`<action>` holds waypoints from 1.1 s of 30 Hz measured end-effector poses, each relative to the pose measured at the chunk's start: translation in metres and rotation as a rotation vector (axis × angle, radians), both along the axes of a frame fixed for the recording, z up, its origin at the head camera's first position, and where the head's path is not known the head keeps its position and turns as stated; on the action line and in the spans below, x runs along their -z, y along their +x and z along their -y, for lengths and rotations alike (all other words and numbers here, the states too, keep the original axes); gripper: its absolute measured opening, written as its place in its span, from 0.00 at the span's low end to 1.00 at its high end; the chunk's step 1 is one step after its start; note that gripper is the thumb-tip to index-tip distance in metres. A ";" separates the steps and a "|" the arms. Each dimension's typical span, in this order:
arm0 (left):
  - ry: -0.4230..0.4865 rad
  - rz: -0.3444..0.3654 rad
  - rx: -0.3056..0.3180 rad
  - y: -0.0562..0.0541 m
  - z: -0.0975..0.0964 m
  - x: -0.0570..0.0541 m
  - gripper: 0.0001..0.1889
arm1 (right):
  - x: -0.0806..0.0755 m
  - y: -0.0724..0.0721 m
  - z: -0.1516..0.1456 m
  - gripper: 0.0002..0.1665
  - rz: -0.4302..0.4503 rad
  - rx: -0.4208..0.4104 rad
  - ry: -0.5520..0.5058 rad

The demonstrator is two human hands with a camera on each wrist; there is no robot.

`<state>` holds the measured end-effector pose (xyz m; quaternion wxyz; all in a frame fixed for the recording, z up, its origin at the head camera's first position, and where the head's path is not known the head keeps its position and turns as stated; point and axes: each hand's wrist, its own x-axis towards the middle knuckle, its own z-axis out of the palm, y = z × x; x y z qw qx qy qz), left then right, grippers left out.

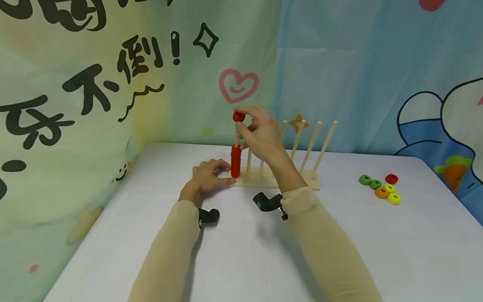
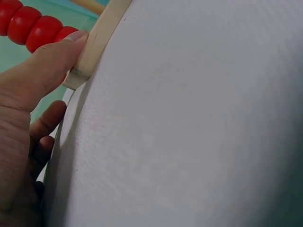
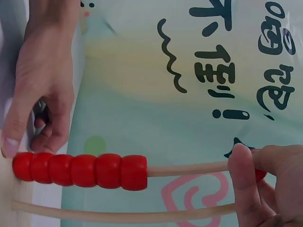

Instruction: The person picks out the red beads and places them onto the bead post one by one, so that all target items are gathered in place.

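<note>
A pale wooden rack has a flat base [image 1: 296, 183] with several upright pegs [image 1: 324, 147]. Red beads [image 1: 235, 162] are stacked on the leftmost peg, from the base to partway up; the same row of beads [image 3: 85, 170] shows sideways in the right wrist view. My right hand [image 1: 264, 136] pinches another red bead [image 1: 238, 117] between thumb and fingers at this peg's top. In the right wrist view its fingers mostly hide that bead. My left hand [image 1: 207, 175] holds the base's left end, its thumb [image 2: 64, 54] on the wood beside the lowest bead.
To the right of the rack lie loose beads on the white table [image 1: 241, 251]: two green beads [image 1: 375, 184], one red bead [image 1: 391, 179], one orange bead [image 1: 381, 193] and two yellow beads [image 1: 394, 199]. A printed cloth [image 1: 339, 63] hangs behind the table.
</note>
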<state>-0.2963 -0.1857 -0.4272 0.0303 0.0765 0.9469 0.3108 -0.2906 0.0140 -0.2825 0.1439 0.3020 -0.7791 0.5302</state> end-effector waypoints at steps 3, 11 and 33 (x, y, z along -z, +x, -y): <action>-0.002 0.002 -0.003 0.000 0.001 -0.001 0.26 | -0.004 0.000 0.001 0.21 -0.028 0.029 0.077; 0.012 0.011 -0.003 0.000 0.002 0.000 0.26 | -0.002 0.005 -0.001 0.21 -0.122 0.008 0.052; 0.007 0.034 -0.029 -0.007 0.002 -0.006 0.24 | 0.018 0.034 -0.057 0.15 -0.088 -0.202 -0.153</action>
